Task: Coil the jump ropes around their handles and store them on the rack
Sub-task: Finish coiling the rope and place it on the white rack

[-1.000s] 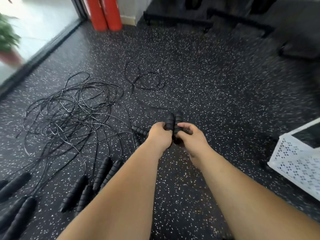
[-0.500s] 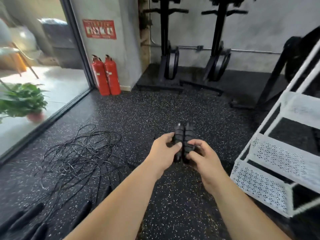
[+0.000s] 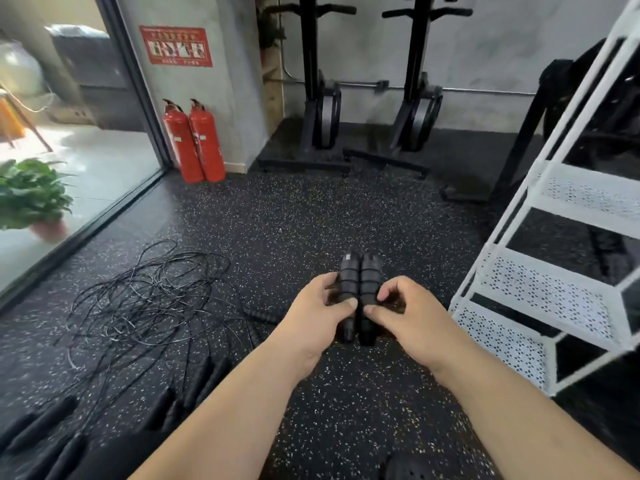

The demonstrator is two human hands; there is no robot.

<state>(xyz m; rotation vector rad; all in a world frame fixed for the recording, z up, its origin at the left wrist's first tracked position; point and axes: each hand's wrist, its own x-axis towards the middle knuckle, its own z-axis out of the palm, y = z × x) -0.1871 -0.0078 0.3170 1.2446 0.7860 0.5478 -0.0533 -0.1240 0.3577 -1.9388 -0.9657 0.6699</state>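
Two black jump rope handles stand side by side, upright, with thin black cord wound around them, held over the speckled floor. My left hand grips the left handle and my right hand grips the right one, thumbs pressed on the front. A tangle of loose black ropes lies on the floor to the left. Several more black handles lie at the lower left. The white perforated rack stands at the right, its shelves bare where visible.
Two red fire extinguishers stand by the grey wall. Black gym machines line the back. A glass wall and a potted plant are at the left. A dark shoe shows at the bottom.
The view has lifted from the floor and turned toward the wall and rack. My hands stay on the wound handles, which are now closer to the rack.
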